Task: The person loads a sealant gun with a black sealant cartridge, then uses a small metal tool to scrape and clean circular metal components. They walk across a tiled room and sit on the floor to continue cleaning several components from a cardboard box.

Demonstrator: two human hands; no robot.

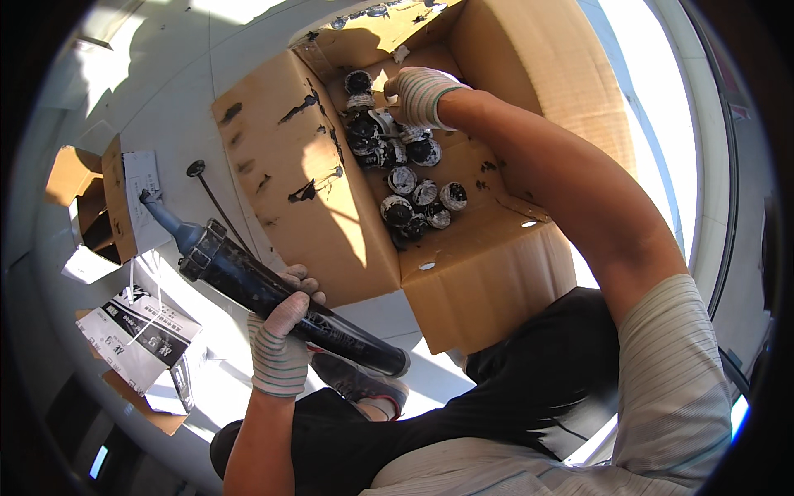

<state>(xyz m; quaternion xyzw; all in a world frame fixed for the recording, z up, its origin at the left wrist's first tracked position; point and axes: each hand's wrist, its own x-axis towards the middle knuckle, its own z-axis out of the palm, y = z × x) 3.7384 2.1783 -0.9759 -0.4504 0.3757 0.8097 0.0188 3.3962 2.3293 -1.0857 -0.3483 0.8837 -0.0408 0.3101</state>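
Caulking gun in one hand, other hand digging in the box

Left hand point(279, 343) is wrapped tight around the barrel of a black, grimy caulking gun point(273, 293), held at a slant with the nozzle pointing far-left, probably just to keep the messy tip off everything. Right hand point(420, 93) is reaching deep into the open cardboard box point(331, 190), fingers curled down among the smeared black-and-white cartridge ends point(413, 198); can't tell if it's actually gripping one. Both hands are in striped knit gloves. Box flaps are streaked with black goo. Floor is pale and smooth, strong sunlight, with flattened printed cartons point(136, 335) lying at near left.
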